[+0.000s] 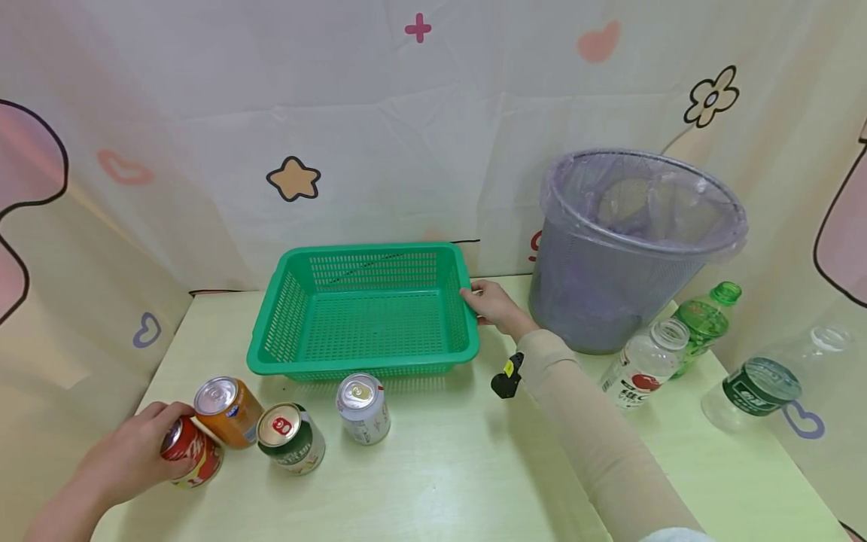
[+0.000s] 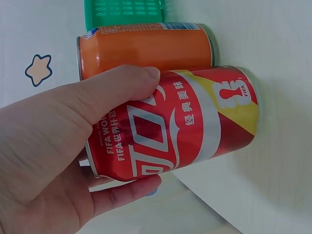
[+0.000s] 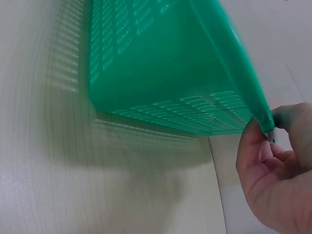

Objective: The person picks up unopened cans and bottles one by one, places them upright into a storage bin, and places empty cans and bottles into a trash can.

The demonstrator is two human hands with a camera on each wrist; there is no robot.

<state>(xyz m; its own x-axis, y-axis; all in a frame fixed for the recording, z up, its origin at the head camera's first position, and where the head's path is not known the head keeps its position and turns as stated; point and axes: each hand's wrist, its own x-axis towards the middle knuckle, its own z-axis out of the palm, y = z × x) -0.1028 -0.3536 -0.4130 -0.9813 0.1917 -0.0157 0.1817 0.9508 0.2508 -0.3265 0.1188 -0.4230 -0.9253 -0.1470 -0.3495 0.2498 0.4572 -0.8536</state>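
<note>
My left hand (image 1: 138, 455) grips a red soda can (image 1: 196, 455) near its top at the table's left side. The left wrist view shows the thumb on one side of this can (image 2: 185, 122) and the fingers round the other. An orange soda can (image 1: 237, 421) stands right beside it. My right hand (image 1: 497, 305) pinches the right rim of a green plastic basket (image 1: 372, 324); in the right wrist view the thumb and fingers clasp the rim (image 3: 243, 73). Nothing lies inside the basket.
A green-and-white can (image 1: 294, 444) and a white can (image 1: 364, 414) stand before the basket. A mesh bin (image 1: 589, 278) with a plastic liner stands at the back right. Near it are a clear bottle (image 1: 643, 365), a green bottle (image 1: 704, 320) and a green-labelled bottle (image 1: 759, 388).
</note>
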